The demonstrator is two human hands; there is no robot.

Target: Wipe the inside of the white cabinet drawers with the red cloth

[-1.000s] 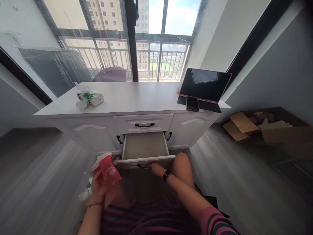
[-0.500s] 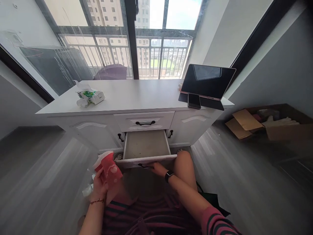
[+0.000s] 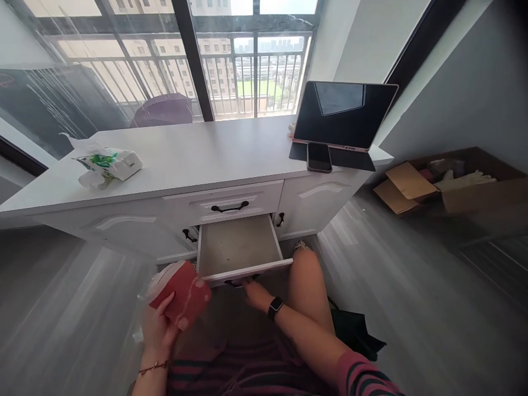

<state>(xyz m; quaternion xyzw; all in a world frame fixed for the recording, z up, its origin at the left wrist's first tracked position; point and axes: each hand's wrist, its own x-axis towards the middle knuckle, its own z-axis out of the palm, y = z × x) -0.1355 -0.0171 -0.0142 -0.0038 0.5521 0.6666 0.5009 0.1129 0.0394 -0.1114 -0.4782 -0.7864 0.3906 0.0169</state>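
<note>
My left hand [image 3: 161, 325] is closed round a red packet [image 3: 181, 292] with pale round patterns and a whitish, see-through plastic edge. It holds the packet tilted, just left of the pulled-out lower drawer [image 3: 239, 247]. Inside, the drawer shows a bare beige bottom with a few small dark specks. At the drawer's front, the fingers of my right hand [image 3: 256, 294] are hooked at the right end of the black drawer handle [image 3: 234, 284]; the fingertips are partly hidden. A black watch [image 3: 275, 308] is on my right wrist.
On the white cabinet [image 3: 214, 148] lie a tissue pack [image 3: 117, 163], a phone [image 3: 319, 157] and a propped tablet [image 3: 344, 115]. An upper drawer [image 3: 231, 202] is closed. An open cardboard box [image 3: 474, 192] stands on the floor at right. My bare knee [image 3: 307, 275] is beside the drawer.
The view has shifted closer and turned slightly. My left hand has turned the red packet so that more of its face shows, nearer the drawer. My right hand stays at the drawer handle.
</note>
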